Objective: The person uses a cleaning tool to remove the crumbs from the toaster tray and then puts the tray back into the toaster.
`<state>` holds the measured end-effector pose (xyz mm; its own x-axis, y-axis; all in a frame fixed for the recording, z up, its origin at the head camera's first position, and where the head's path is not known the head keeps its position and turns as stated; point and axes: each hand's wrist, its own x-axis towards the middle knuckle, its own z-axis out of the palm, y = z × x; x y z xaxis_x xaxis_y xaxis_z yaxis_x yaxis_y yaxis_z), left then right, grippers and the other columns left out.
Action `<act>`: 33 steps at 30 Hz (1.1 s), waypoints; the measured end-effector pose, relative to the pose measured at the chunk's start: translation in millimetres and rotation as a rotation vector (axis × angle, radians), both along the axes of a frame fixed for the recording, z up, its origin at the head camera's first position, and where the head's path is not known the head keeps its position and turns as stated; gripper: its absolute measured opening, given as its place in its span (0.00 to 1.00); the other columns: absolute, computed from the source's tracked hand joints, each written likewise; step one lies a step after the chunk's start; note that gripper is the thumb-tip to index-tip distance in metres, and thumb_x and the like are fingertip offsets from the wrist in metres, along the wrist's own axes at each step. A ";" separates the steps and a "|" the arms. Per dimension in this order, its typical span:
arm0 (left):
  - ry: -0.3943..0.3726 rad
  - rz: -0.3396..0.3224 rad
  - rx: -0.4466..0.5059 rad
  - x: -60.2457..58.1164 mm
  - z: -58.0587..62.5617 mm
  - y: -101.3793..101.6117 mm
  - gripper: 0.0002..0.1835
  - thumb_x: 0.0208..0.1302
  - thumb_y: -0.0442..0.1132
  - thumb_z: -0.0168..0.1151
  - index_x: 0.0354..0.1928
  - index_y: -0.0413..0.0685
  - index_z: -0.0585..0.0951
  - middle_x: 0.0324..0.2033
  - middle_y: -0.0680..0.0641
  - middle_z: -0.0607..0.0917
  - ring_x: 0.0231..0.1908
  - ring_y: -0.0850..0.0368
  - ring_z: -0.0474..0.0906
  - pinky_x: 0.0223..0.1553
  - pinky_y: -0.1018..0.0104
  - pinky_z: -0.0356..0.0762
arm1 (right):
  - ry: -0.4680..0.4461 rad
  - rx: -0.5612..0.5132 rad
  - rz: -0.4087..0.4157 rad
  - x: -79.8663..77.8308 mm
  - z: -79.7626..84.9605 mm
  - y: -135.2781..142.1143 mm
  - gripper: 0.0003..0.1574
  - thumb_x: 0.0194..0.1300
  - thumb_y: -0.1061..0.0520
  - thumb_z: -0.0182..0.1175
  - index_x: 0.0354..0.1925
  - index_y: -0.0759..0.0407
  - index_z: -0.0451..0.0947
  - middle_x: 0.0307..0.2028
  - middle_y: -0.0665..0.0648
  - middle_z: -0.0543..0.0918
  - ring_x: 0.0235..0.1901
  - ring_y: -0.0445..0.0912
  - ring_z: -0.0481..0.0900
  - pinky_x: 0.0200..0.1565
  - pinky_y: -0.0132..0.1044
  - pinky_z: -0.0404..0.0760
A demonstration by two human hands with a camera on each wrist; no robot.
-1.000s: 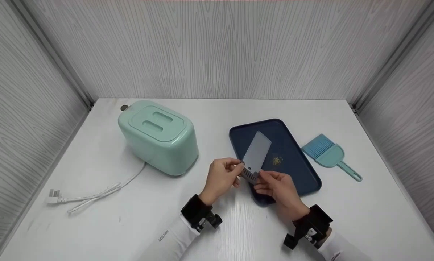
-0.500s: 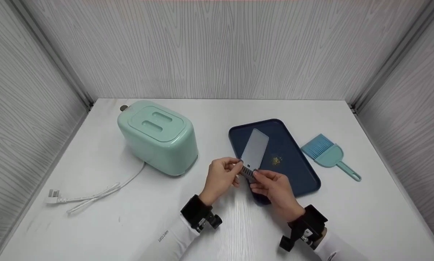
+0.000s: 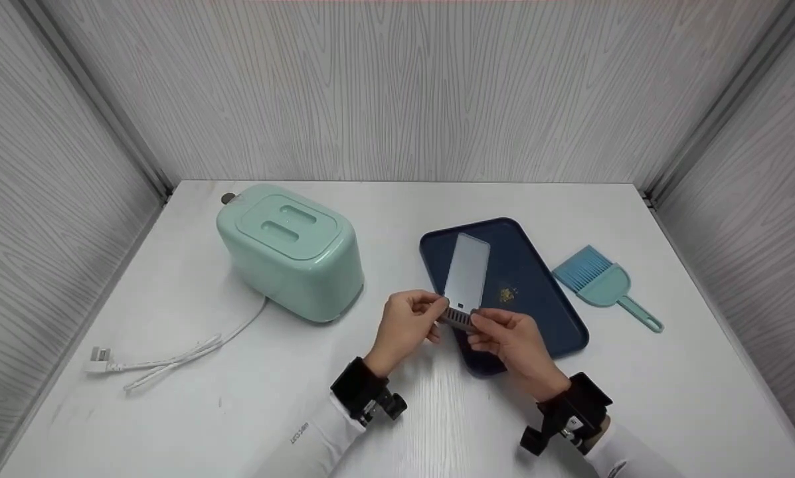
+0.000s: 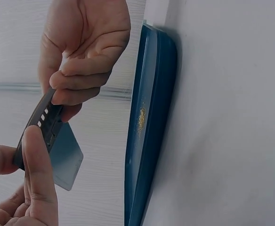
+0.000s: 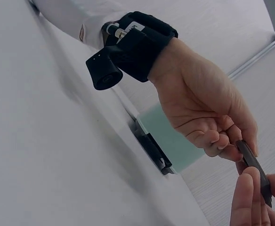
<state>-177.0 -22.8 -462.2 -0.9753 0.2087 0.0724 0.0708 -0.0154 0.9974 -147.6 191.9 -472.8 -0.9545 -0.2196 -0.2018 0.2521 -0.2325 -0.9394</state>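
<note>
Both hands hold a toaster's crumb tray [image 3: 467,272], a pale flat plate with a grey slotted end piece, over a dark blue tray [image 3: 543,318]. My left hand [image 3: 402,328] pinches one end of the slotted piece between thumb and fingers. At its other end, my right hand [image 3: 520,348] pinches it the same way. In the left wrist view the crumb tray's end piece [image 4: 41,117] is raised above the blue tray, its plate tilted. Yellowish crumbs [image 3: 507,294] lie in the blue tray.
A mint-green toaster [image 3: 291,252] stands to the left, its white cord [image 3: 191,352] trailing on the white table [image 3: 397,425]. A small teal brush and dustpan set [image 3: 606,285] lies right of the blue tray. A dark round object [image 3: 228,198] shows behind the toaster.
The crumb tray has swung slightly leftward at its far end, now pointing more nearly straight away. The right hand shifted left and then back right; the left hand has barely moved.
</note>
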 end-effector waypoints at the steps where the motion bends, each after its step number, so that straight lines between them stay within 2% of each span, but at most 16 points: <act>1: 0.002 -0.001 0.000 -0.3 0.0 -0.4 0.12 0.71 0.35 0.63 0.46 0.31 0.86 0.28 0.44 0.88 0.16 0.61 0.81 0.22 0.66 0.86 | 0.003 0.007 0.009 0.4 0.5 1.0 0.31 0.71 0.55 0.68 0.62 0.74 0.73 0.44 0.59 0.86 0.37 0.45 0.86 0.49 0.38 0.88; 8: 0.018 -0.005 -0.006 -2.6 -1.1 -2.6 0.11 0.72 0.34 0.62 0.44 0.30 0.87 0.24 0.46 0.87 0.16 0.61 0.80 0.21 0.68 0.85 | 0.039 0.072 0.077 1.5 2.7 6.1 0.30 0.70 0.53 0.68 0.60 0.72 0.76 0.43 0.60 0.86 0.38 0.46 0.87 0.48 0.40 0.89; 13: 0.004 -0.023 -0.010 -3.0 -0.1 -2.9 0.10 0.71 0.33 0.61 0.41 0.30 0.87 0.23 0.47 0.86 0.16 0.61 0.80 0.20 0.68 0.84 | 0.131 0.109 0.134 -0.9 -1.4 14.2 0.28 0.73 0.52 0.66 0.61 0.71 0.77 0.44 0.59 0.87 0.37 0.45 0.87 0.47 0.39 0.89; 17: -0.024 -0.037 -0.013 -2.4 2.0 -3.2 0.09 0.71 0.32 0.62 0.41 0.30 0.87 0.23 0.47 0.86 0.16 0.60 0.80 0.20 0.68 0.84 | 0.171 0.098 0.153 -1.0 -3.5 18.4 0.25 0.74 0.54 0.64 0.61 0.70 0.77 0.45 0.59 0.87 0.37 0.44 0.87 0.47 0.39 0.89; 22: -0.034 -0.041 -0.009 -1.9 1.1 -2.9 0.09 0.71 0.32 0.63 0.41 0.29 0.86 0.23 0.47 0.86 0.16 0.60 0.80 0.21 0.68 0.85 | 0.112 0.080 0.109 2.8 -2.3 15.2 0.31 0.71 0.50 0.67 0.62 0.70 0.76 0.47 0.60 0.86 0.39 0.46 0.87 0.50 0.41 0.89; 26: -0.023 -0.034 0.000 -1.2 -0.5 -2.4 0.09 0.72 0.32 0.63 0.40 0.29 0.86 0.24 0.46 0.86 0.17 0.60 0.81 0.22 0.68 0.85 | 0.073 0.076 0.064 5.4 -4.1 11.0 0.31 0.73 0.51 0.65 0.63 0.70 0.74 0.50 0.61 0.85 0.42 0.46 0.88 0.54 0.44 0.87; 33: -0.018 -0.034 0.019 1.0 -1.5 -1.3 0.09 0.72 0.32 0.63 0.43 0.29 0.85 0.27 0.42 0.87 0.20 0.61 0.83 0.24 0.67 0.87 | -0.052 -0.036 -0.062 9.3 0.6 -1.5 0.33 0.70 0.54 0.68 0.64 0.71 0.72 0.43 0.60 0.87 0.38 0.46 0.88 0.51 0.40 0.89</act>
